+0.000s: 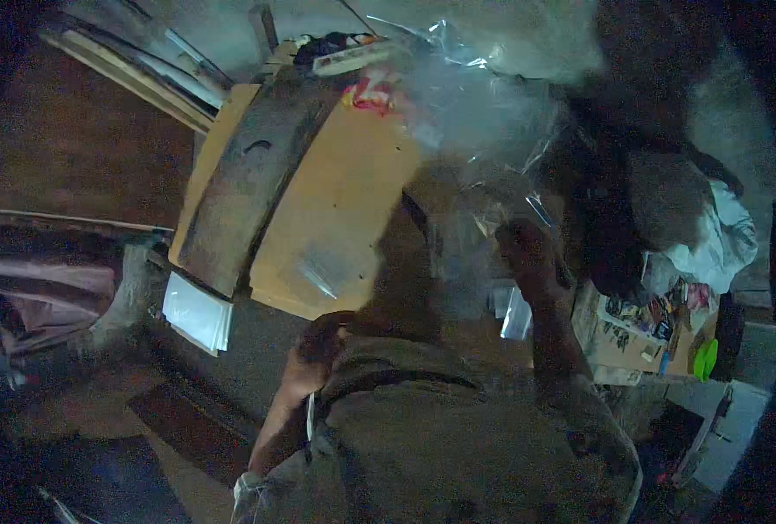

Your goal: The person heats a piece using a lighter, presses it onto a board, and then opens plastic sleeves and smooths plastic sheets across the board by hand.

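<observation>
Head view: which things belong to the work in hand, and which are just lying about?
Likely in use:
- clear plastic, by the right hand
- cardboard, near the left hand

Seemingly lying about:
- white sheets
- green item
- white bundle

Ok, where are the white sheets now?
In the head view, the white sheets lie on the left, by the near end of the long grey strip.

the head camera is looking forward and steeply down from above the wearer's drab shirt [475,437], which is sitting closest to the lens, on the near side of the tan cardboard sheet [331,201]. the wide view is facing the cardboard from above, taking in clear plastic [493,113] to its right and white sheets [196,313] to its near left, both lying farther off than the shirt.
</observation>
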Demonstrator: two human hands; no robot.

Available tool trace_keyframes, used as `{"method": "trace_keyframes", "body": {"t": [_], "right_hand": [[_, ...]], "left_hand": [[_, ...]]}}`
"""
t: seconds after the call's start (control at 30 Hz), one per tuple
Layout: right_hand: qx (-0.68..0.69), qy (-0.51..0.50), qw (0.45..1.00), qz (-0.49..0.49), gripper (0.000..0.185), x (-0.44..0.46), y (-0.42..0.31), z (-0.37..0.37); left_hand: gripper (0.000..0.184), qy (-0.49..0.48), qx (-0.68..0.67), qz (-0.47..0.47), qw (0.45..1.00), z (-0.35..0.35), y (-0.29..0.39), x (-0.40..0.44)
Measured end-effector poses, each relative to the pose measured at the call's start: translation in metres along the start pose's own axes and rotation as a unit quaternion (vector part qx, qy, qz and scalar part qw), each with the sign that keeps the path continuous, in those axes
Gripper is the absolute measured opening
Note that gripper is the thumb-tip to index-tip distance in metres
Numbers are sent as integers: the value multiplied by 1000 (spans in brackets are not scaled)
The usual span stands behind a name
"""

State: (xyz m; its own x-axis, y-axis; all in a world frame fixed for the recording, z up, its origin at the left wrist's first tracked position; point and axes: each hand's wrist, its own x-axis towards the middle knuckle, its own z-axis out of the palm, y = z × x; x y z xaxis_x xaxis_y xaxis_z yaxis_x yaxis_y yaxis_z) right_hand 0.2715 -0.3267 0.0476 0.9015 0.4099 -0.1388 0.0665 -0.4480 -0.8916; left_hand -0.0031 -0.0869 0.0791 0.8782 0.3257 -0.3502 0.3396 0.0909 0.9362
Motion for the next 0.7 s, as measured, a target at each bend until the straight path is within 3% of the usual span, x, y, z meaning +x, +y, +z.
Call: {"method": "trace_keyframes", "body": {"t": [0.03, 0.07, 0.13, 0.17, 0.27, 0.33, 0.37, 0.4, 0.43, 0.47, 0.53, 0.57, 0.6, 0.63, 0.7], "right_hand": [[1, -4, 1000, -5, 19, -5, -23, -1], [32, -33, 999, 21, 18, -11, -48, -2], [62, -69, 995, 40, 17, -20, -64, 7], [141, -71, 987, 14, 16, -27, -64, 14], [265, -62, 962, -6, 10, -45, -95, 42], [152, -129, 980, 2, 12, -47, -60, 57], [59, -145, 987, -47, 12, -50, -58, 62], [62, -153, 985, -52, 12, -55, -53, 66], [201, -191, 961, 25, 17, -61, -40, 74], [332, -223, 910, 107, 22, -66, -27, 82], [451, -260, 832, 190, 28, -68, -38, 87], [203, -273, 938, 66, 35, -67, -49, 82], [-58, -261, 961, -69, 42, -65, -65, 77], [-57, -267, 959, -73, 42, -65, -79, 79], [55, -99, 980, -164, 47, -65, -104, 85]], "left_hand": [[39, -24, 108, -34, 993, -1, 5, 2], [39, -17, 108, -32, 994, 1, 8, 2], [46, -39, -20, -109, 993, 14, 16, 5], [58, -60, 32, -140, 988, 19, 29, 10], [71, -51, -26, -129, 990, 23, 12, 3], [79, -46, -32, -146, 988, 24, 19, 3], [73, -20, -131, -4, 991, 30, 20, 8], [67, 6, -223, 138, 965, 32, 23, 12], [55, 63, -194, 93, 975, 29, 33, 9], [55, 71, -194, 94, 974, 25, 37, 8], [50, 148, -277, 46, 948, 17, 41, 5], [51, 167, -267, 113, 943, 14, 36, 6], [51, 175, -265, 115, 941, 9, 37, 3], [49, 141, -210, 128, 959, 1, 40, -4], [47, 111, -154, 143, 971, -7, 51, -16]]}}
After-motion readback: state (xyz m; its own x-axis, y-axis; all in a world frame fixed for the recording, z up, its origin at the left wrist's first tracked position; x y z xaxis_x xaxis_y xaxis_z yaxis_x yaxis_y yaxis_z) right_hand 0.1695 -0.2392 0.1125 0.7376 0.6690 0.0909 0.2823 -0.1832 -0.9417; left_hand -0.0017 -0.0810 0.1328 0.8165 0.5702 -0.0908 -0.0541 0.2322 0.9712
